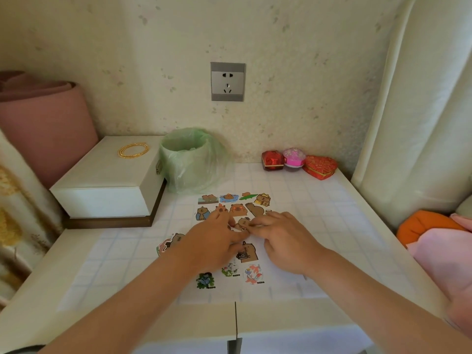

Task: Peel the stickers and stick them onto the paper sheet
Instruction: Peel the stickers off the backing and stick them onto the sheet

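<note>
White and boxy, a case (107, 180) sits far left, with a green-bagged bin (190, 159) to its right. A loose sticker pile (169, 243) lies just left of the left hand (214, 241). On the paper sheet (255, 290), both hands meet over a brown capybara sticker (244, 223), fingertips pinched on it; the right hand (283, 241) rests beside. Red trinket boxes (297, 163) stand far right.

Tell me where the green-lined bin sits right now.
In the head view the bin stands at the back of the table, left of centre, against the wall below the socket. The white box is at its left and the sticker sheet just in front.
</note>
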Action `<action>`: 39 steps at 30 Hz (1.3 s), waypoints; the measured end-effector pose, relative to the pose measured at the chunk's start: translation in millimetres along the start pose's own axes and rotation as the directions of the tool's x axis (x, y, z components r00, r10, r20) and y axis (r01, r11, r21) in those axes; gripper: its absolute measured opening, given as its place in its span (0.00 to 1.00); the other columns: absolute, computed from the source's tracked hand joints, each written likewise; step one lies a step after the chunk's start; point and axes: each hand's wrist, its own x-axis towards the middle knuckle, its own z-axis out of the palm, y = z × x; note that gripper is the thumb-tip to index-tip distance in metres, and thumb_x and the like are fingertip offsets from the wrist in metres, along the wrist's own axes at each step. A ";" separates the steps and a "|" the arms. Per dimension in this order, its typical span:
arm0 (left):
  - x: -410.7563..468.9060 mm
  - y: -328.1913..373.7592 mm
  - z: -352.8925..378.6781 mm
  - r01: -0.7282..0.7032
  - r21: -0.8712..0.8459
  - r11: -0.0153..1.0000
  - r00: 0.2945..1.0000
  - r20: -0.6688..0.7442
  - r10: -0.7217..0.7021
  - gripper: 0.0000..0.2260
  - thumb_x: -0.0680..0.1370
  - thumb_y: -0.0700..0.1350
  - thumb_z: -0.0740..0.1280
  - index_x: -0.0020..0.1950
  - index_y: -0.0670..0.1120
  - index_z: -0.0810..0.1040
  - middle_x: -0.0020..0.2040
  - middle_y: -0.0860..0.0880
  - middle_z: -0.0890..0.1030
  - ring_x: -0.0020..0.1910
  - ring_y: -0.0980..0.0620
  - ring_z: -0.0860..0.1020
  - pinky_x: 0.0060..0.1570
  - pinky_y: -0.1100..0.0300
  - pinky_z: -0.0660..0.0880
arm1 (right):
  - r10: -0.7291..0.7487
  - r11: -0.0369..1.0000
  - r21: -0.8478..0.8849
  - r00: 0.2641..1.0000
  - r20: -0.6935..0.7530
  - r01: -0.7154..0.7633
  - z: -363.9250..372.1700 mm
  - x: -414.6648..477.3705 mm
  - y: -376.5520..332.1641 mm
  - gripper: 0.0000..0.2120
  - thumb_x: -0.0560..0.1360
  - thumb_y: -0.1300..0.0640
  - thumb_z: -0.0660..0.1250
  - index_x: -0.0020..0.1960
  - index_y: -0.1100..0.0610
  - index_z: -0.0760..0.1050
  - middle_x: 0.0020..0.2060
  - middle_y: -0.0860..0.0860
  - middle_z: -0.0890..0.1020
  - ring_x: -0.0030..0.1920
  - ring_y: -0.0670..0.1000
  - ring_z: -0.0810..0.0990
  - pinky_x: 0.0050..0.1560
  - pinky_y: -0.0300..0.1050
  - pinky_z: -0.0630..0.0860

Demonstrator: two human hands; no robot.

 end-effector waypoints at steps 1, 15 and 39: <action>-0.2 1.0 -0.2 -0.004 0.027 1.000 1.000 -0.002 0.004 0.19 0.84 0.57 0.53 0.75 0.63 0.65 0.71 0.48 0.66 0.70 0.48 0.63 0.60 0.54 0.73 | 0.015 1.000 0.020 1.000 -0.010 -0.014 0.7 -0.3 -0.3 0.28 0.73 0.61 0.53 0.70 0.49 0.76 0.65 0.45 0.78 0.63 0.53 0.74 0.59 0.51 0.70; -4.3 9.7 1.0 0.006 0.068 0.998 1.000 0.021 -0.007 0.22 0.84 0.57 0.53 0.78 0.59 0.60 0.69 0.45 0.65 0.72 0.47 0.60 0.59 0.52 0.74 | 0.112 0.986 0.122 0.994 -0.004 -0.111 -8.8 16.6 -3.2 0.24 0.78 0.65 0.58 0.72 0.52 0.73 0.67 0.51 0.73 0.65 0.55 0.72 0.58 0.50 0.74; -3.6 11.0 -4.0 0.050 0.006 0.999 0.998 0.045 -0.050 0.20 0.82 0.63 0.51 0.74 0.65 0.66 0.66 0.47 0.66 0.70 0.50 0.62 0.58 0.54 0.72 | 0.092 0.986 0.142 0.996 -0.002 -0.090 -0.6 17.6 6.8 0.20 0.76 0.67 0.60 0.62 0.57 0.82 0.62 0.53 0.79 0.62 0.56 0.73 0.61 0.51 0.72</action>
